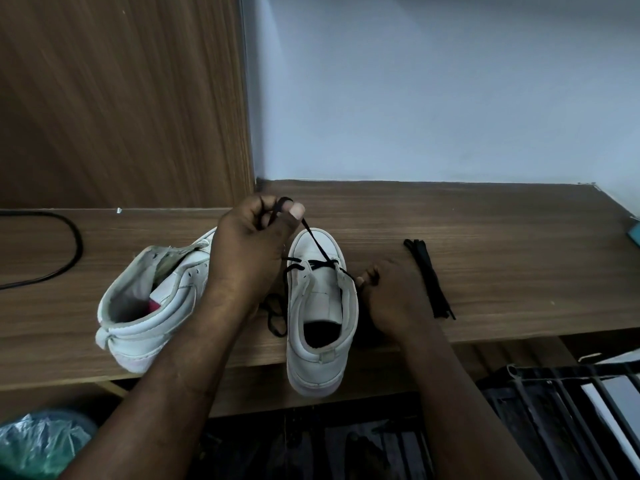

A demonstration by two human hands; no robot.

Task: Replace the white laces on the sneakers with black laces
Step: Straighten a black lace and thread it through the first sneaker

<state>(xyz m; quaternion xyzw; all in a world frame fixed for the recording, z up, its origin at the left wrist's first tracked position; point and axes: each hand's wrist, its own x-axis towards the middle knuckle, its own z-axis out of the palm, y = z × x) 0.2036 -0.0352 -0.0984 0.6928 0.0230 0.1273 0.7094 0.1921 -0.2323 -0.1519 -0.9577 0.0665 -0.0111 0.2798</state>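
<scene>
**Left forearm [166, 393] raised, right forearm [450, 393] low: black lace [313, 244] held taut**

Crossing the near edge of the bench [485, 237], the left forearm climbs steeply to the left hand [249, 244], which hangs above the middle of the bench with its back toward the camera. Its fingers are curled, and thumb and fingertips are clamped on the black lace. From there the lace runs taut down to the eyelets nearest the toe of the upright sneaker [320, 358]. That sneaker stands toe away, its heel overhanging the near edge. The lace's slack lies looped on the bench just left of it.

The right forearm comes in low to the right hand [388, 296], set against the sneaker's right side with fingers curled beside the eyelets. Whether they pinch the lace's other end I cannot tell.

Toward the left, a second sneaker [149, 306] lies tipped on its side. Right of the right hand, a bundled spare lace [429, 282] lies apart. A black cable [69, 251] curves near the bench's far left edge.
</scene>
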